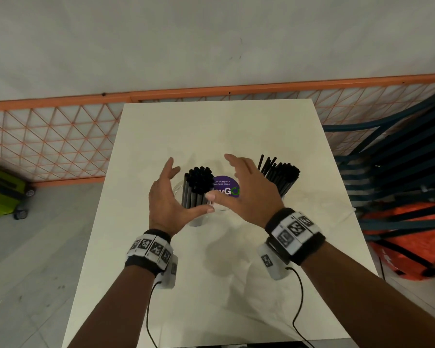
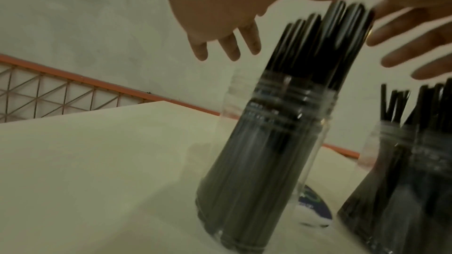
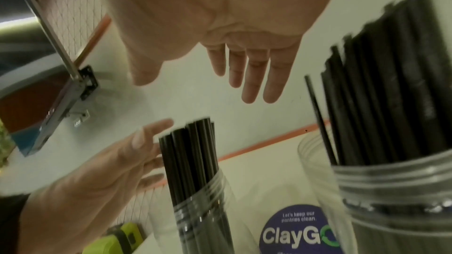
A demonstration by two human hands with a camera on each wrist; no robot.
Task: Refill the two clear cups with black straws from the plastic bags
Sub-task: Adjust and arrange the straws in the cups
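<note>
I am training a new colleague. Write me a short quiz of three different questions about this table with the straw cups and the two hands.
1. True or false: the left hand grips the left cup.
2. Which cup holds the looser, more uneven bundle of straws? A. the left cup B. the right cup
3. Fill in: the round purple sticker lies on the table between the two ____.

Key:
1. False. Both it and the right hand are open, fingers spread at either side of the straws.
2. B
3. cups
</note>
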